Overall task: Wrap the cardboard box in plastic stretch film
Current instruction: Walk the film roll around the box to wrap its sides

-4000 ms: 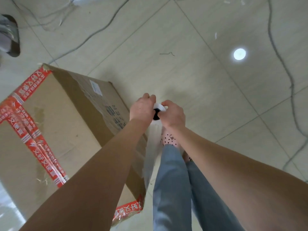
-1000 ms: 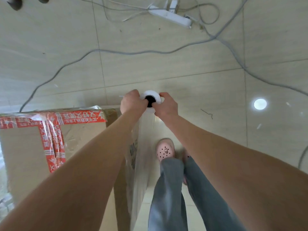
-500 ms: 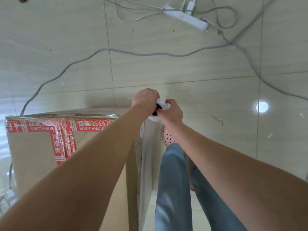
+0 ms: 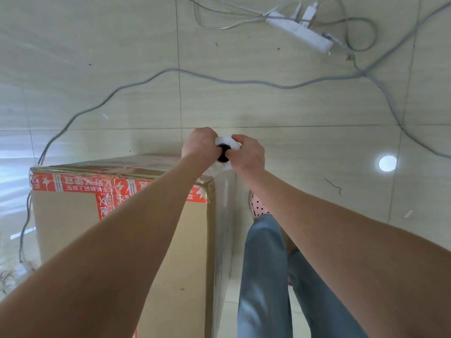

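Film [image 4: 225, 215] could tear on the box [image 4: 66, 215] corner if we overpull; our left hand [image 4: 200, 145] and right hand [image 4: 249, 153] clamp the roll [image 4: 226, 142]; cable [image 4: 244, 82] may trip us.

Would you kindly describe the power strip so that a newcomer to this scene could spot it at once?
From the cardboard box sealed with red tape at lower left, look across the tiled floor to the upper right. There lies the power strip, a long white bar with white plugs in it. Unlike the thin grey cables snaking around it, it is rigid and blocky.
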A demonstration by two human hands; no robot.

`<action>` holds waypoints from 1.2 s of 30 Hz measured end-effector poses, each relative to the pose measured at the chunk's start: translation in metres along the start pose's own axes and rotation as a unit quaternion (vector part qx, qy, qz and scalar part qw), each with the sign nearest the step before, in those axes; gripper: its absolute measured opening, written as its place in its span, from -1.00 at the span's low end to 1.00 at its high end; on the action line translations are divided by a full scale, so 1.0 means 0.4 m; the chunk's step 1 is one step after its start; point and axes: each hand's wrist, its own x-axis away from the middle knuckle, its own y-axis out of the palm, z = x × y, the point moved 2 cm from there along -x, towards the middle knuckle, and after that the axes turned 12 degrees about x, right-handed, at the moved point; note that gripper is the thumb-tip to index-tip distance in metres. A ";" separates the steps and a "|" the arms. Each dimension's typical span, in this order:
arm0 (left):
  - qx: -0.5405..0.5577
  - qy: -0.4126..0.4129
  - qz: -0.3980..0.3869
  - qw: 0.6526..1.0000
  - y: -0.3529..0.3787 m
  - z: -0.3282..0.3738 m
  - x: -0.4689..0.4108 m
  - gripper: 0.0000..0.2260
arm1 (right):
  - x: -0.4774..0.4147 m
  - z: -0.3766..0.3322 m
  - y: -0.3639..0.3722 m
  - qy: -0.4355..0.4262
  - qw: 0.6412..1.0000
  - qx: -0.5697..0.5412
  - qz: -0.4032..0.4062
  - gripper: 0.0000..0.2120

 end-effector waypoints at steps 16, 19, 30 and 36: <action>0.226 -0.139 0.058 0.962 -0.051 -0.132 -0.014 -0.81 | -0.049 -0.108 0.082 0.000 0.999 0.031 -0.032 -0.63; 0.173 -0.101 0.056 0.978 -0.059 -0.129 -0.022 -0.84 | -0.062 -0.127 0.078 -0.022 0.998 0.063 -0.013 -0.66; 0.051 0.044 0.073 0.995 -0.122 -0.120 -0.046 -0.84 | -0.070 -0.179 0.090 -0.021 0.992 0.126 -0.020 -0.63; 0.229 -0.125 0.096 0.961 -0.144 -0.153 -0.053 -0.89 | -0.090 -0.220 0.100 -0.021 0.990 0.134 -0.039 -0.69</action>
